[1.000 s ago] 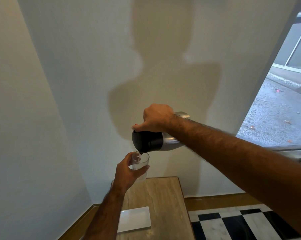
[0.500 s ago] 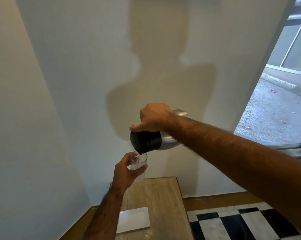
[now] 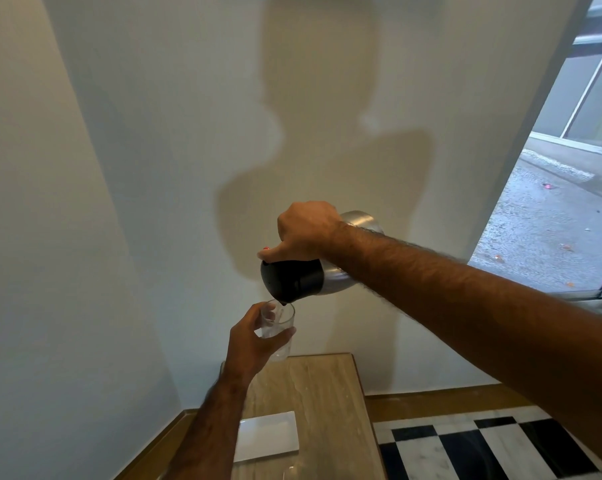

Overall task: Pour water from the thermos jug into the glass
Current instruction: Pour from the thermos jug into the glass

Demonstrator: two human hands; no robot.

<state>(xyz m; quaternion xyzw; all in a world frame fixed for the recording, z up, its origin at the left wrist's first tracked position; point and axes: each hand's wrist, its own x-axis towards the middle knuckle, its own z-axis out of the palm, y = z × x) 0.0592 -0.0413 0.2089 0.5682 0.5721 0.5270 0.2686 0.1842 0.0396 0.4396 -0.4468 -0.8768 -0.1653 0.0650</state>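
Observation:
A steel thermos jug (image 3: 294, 280) with a black top is tipped almost level in the air, spout down to the left. My right hand (image 3: 304, 230) grips its handle from above, thumb on the lid. Directly under the spout is a clear glass (image 3: 278, 329), held upright above the table by my left hand (image 3: 251, 341), whose fingers wrap its side. A thin stream of water runs from the spout into the glass, which holds some water. My right forearm hides most of the jug's body.
A narrow marble-topped table (image 3: 313, 410) stands against the white wall below my hands, with a white rectangular plate (image 3: 268, 434) on its left side. A black-and-white checkered floor (image 3: 466, 448) lies to the right. An open window (image 3: 549, 216) is at far right.
Both hands, jug and glass keep the same pose; the pour goes on. The view has shifted slightly, so they sit a little lower left in the frame.

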